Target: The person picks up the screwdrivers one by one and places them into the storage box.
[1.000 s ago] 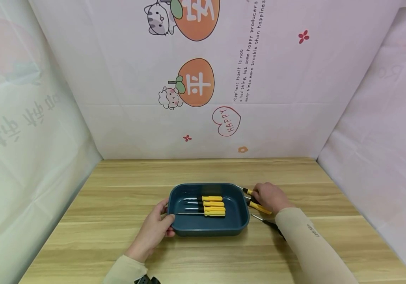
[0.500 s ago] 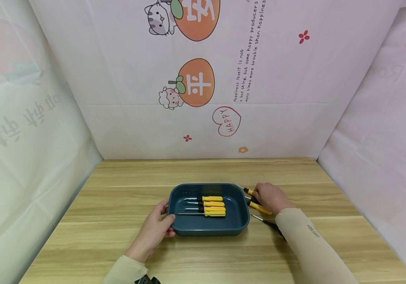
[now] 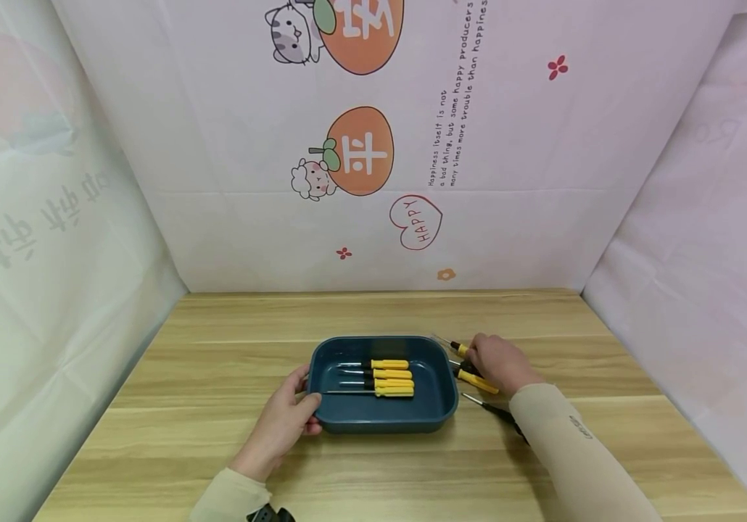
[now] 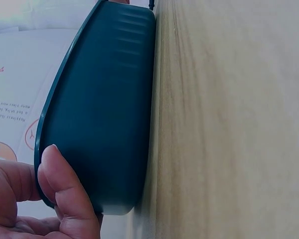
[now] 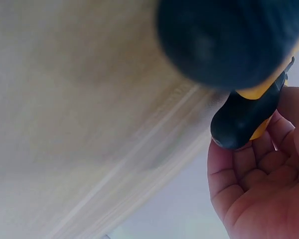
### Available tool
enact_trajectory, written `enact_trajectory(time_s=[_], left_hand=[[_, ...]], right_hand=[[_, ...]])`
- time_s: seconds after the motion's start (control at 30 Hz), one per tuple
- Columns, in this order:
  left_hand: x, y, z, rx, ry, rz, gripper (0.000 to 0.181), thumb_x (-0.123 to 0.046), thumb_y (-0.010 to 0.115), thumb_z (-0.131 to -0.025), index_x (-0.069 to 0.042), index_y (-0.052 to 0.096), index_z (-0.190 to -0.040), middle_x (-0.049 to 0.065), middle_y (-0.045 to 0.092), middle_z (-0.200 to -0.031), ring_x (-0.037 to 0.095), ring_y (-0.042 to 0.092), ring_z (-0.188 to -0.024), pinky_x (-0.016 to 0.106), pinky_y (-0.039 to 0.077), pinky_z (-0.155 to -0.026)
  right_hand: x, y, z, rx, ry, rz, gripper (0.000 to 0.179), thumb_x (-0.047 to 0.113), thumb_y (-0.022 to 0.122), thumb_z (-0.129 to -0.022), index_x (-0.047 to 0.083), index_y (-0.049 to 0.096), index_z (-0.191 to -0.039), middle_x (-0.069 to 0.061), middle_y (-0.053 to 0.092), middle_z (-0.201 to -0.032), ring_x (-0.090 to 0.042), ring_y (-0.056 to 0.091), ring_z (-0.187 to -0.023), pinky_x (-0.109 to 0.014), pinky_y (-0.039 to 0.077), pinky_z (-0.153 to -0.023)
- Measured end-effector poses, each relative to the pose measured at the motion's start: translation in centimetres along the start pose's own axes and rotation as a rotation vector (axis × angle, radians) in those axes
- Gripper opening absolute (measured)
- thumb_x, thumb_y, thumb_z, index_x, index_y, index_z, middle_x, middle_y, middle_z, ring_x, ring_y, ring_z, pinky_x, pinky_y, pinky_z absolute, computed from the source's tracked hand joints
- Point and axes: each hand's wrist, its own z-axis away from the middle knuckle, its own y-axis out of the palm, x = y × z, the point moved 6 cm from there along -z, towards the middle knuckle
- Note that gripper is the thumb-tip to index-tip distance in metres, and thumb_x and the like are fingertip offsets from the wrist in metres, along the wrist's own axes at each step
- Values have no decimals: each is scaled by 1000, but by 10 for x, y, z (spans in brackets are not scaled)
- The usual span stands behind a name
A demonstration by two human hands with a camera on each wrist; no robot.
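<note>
A dark blue tray [image 3: 386, 418] stands on the table, with several yellow-handled screwdrivers [image 3: 394, 375] lying side by side in it. My left hand [image 3: 289, 413] grips its left end; in the left wrist view the thumb [image 4: 65, 191] presses on the outer wall. Right of the tray, my right hand [image 3: 502, 362] holds a yellow and black screwdriver [image 3: 460, 349] by its handle, the thin shaft pointing toward the tray. The right wrist view shows the fingers [image 5: 244, 169] curled under a black and yellow handle [image 5: 244, 119].
Another yellow-handled screwdriver [image 3: 478, 381] lies just below my right hand. Nearer me, a black-handled screwdriver [image 3: 497, 412] is partly hidden by the right sleeve [image 3: 569, 442]. A blurred dark handle end [image 5: 224, 45] fills the top of the right wrist view. Printed white sheets [image 3: 269, 239] enclose the wooden table [image 3: 230, 348].
My right hand has shifted slightly to the right, and the held screwdriver's shaft has moved a little away from the tray's rim. The left hand and the tray have stayed in place.
</note>
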Motion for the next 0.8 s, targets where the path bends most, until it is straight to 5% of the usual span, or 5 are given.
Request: enact_trajectory(time_s=[0.37, 0.8], left_hand=[[0, -1, -1, 5, -8, -5, 61, -11, 56, -103, -10, 36, -160, 22, 47, -147, 22, 60, -73, 29, 59, -62], [0, 0, 0, 3, -3, -3, 62, -10, 57, -103, -9, 35, -161, 22, 47, -146, 22, 58, -73, 30, 58, -60]], right_hand=[[-1, -9, 6, -43, 31, -30, 29, 23, 50, -108, 3, 65, -122, -11, 70, -106, -20, 59, -78, -42, 55, -75], [14, -31, 18, -222, -82, -38, 25, 24, 53, -108, 4, 67, -112, -10, 69, -97, -20, 58, -76, -45, 56, -74]])
